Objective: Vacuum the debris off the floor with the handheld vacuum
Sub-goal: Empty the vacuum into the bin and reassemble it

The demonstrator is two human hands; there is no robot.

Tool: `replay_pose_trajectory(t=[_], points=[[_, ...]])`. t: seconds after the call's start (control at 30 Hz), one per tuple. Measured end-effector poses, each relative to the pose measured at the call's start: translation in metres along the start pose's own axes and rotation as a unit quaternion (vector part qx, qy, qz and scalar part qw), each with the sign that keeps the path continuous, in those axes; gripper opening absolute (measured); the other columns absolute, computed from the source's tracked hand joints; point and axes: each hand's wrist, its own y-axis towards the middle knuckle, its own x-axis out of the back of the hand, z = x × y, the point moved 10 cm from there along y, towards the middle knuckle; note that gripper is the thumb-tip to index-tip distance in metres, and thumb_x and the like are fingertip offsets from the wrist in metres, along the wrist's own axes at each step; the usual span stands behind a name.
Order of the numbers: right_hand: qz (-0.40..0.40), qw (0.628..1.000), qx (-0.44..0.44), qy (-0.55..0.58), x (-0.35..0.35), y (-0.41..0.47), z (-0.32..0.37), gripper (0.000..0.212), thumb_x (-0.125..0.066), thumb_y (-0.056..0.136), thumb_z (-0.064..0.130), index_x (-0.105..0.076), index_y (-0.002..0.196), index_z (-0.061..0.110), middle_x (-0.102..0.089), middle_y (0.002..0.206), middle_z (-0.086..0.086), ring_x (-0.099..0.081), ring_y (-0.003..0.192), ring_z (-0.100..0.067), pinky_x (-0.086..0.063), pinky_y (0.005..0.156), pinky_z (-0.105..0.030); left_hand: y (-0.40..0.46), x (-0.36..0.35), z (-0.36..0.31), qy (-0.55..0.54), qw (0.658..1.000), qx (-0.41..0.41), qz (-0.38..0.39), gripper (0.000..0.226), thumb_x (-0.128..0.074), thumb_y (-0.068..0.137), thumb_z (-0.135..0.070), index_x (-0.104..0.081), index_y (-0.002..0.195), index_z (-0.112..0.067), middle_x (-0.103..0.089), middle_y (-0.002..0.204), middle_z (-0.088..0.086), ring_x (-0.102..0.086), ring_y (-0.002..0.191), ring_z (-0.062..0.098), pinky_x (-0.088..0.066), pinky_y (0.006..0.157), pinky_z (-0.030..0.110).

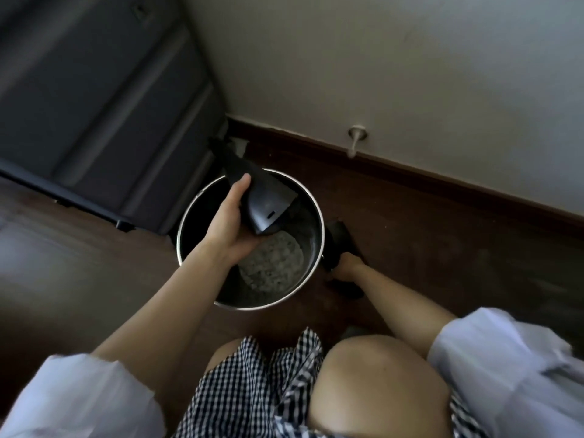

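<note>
My left hand (232,216) grips a dark vacuum part (265,200), a dust cup with a nozzle end, and holds it tilted over the open metal bin (317,245). Grey dust and debris (271,267) lie at the bottom of the bin. To the right of the bin, my right hand (346,267) holds the black vacuum body (341,245) low against the dark wooden floor (426,241). Most of that body is hidden by my hand and shadow.
A dark cabinet or door (104,99) stands at the left, close behind the bin. The white wall (410,58) with a dark baseboard (442,181) and a door stopper (355,137) runs along the back. My knees and checked skirt (268,380) fill the foreground.
</note>
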Motion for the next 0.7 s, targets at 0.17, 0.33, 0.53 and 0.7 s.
replay_pose_trajectory(t=[0.17,0.33,0.53,0.7], points=[[-0.052,0.958,0.001,0.282,0.015,-0.002,-0.004,0.028,-0.070,0.081,0.006,-0.058,0.105,0.002,-0.064,0.085,-0.014,-0.059,0.068,-0.024,-0.049,0.065,-0.033,0.001,-0.003,-0.001,-0.018,1.000,-0.003,0.015,0.046,-0.048,0.095,-0.044,-0.080,0.085,-0.012,-0.073,0.101,0.009,-0.071,0.094,0.023,-0.046,0.099,0.042],[-0.085,0.910,0.050,0.402,0.069,-0.064,0.021,0.015,-0.064,0.083,-0.001,-0.055,0.076,0.009,-0.055,0.062,-0.009,-0.052,0.051,-0.015,-0.047,0.044,-0.022,-0.010,-0.019,-0.009,-0.011,0.999,-0.014,0.040,0.039,-0.050,0.094,-0.043,-0.068,0.105,-0.010,-0.071,0.106,0.009,-0.068,0.097,0.022,-0.046,0.101,0.039],[-0.145,0.917,0.238,0.287,0.146,-0.211,0.068,0.020,-0.068,0.087,0.018,-0.055,0.074,0.009,-0.055,0.057,-0.005,-0.048,0.042,-0.012,-0.040,0.042,-0.022,-0.038,-0.019,-0.040,-0.022,0.997,-0.070,0.040,0.044,-0.063,0.085,-0.039,-0.064,0.116,-0.008,-0.069,0.115,0.014,-0.069,0.099,0.025,-0.052,0.092,0.040],[-0.092,0.936,0.290,0.179,0.138,-0.304,0.101,0.026,-0.069,0.085,0.031,-0.058,0.078,0.008,-0.055,0.056,-0.003,-0.045,0.043,-0.013,-0.039,0.043,-0.023,-0.065,-0.018,-0.060,-0.059,0.994,-0.087,0.011,0.057,-0.069,0.085,-0.043,-0.060,0.129,-0.008,-0.067,0.122,0.013,-0.066,0.110,0.029,-0.054,0.089,0.041]])
